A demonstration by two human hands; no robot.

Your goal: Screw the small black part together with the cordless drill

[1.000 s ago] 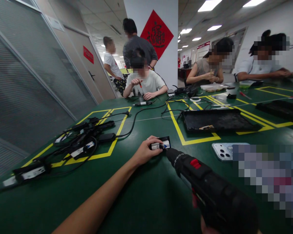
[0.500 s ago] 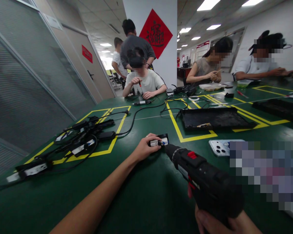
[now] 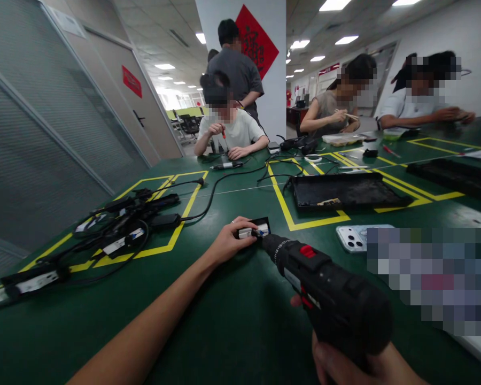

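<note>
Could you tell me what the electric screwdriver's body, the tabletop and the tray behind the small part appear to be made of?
Electric screwdriver: probably matte black moulded plastic, with a red switch and dull, soft highlights. Tabletop: seems a green mat or coating, smooth and slightly glossy, since ceiling light reflects softly; yellow lines look like tape. Tray: black, low-rimmed, dusty matte; plastic or painted metal, unclear.

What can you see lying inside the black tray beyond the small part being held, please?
The black tray holds one small pale strip near its front left corner; the rest looks bare. The raised front rim hides whatever sits tight against it.
</note>
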